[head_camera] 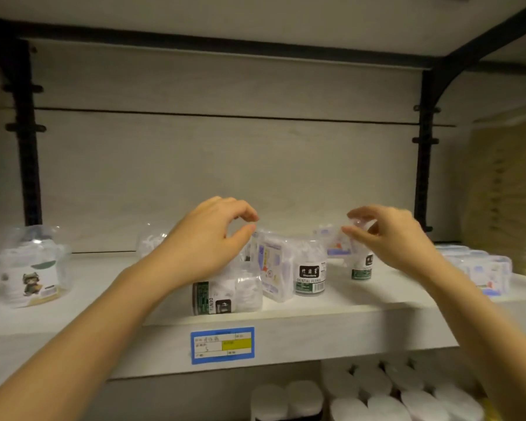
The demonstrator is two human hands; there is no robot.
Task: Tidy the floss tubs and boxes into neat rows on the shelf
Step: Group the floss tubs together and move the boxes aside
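Clear floss tubs with green and black labels stand mid-shelf (pixel 377 302). One tub (pixel 225 296) lies on its side near the front edge, and another tub (pixel 310 275) stands upright. Between them a clear floss box (pixel 275 268) stands on end. My left hand (pixel 207 238) hovers over the fallen tub with thumb and forefinger curved close together, and nothing shows between them. My right hand (pixel 389 235) pinches the clear top of a third tub (pixel 362 267), partly hidden by my fingers. Another floss box (pixel 334 243) sits behind it.
More floss boxes (pixel 483 268) lie at the shelf's right end beside a tall brown stack (pixel 504 192). A clear bag with a cartoon label (pixel 34 268) stands at the left, and a clear pack (pixel 152 241) sits by the back wall. White lids (pixel 377 396) fill the shelf below.
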